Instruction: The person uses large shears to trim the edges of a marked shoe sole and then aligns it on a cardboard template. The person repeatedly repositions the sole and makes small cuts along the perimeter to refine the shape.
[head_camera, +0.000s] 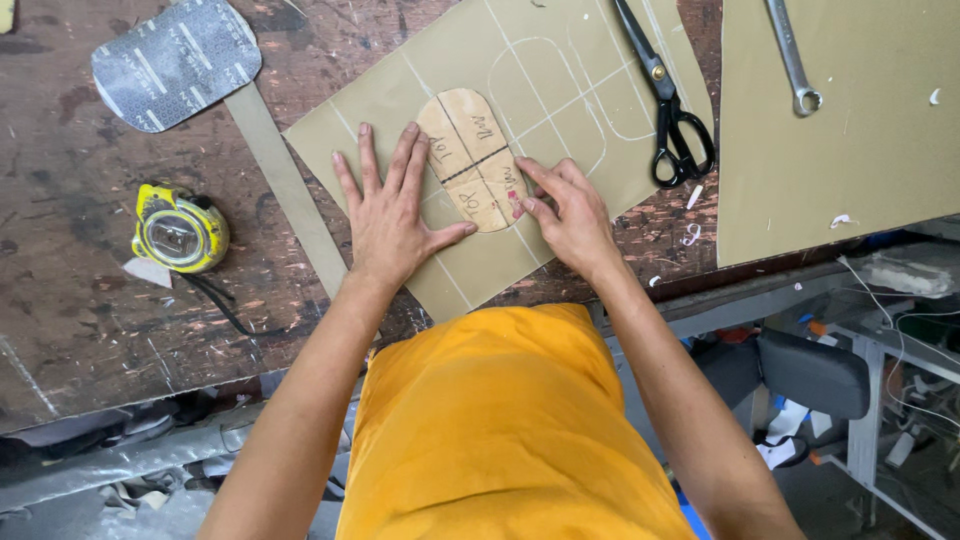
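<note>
A scuffed, dark brown table (90, 300) fills the upper frame, with workshop clutter below its edge at lower right. The left hand (392, 210) lies flat at centre, fingers spread, pressing one oval cardboard template (470, 160) onto an olive sheet (560, 90) marked with chalk lines. The right hand (565, 212), fingers bunched, pinches a small red marker (514, 200) at the template's lower right edge. One pair of black scissors (668, 105) lies upper right, one wrench (793, 55) on a second sheet (860, 140), one yellow tape measure (180, 230) at left.

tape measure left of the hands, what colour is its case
Yellow, with a clear round face; the tape measure shows best in the head view.
</note>
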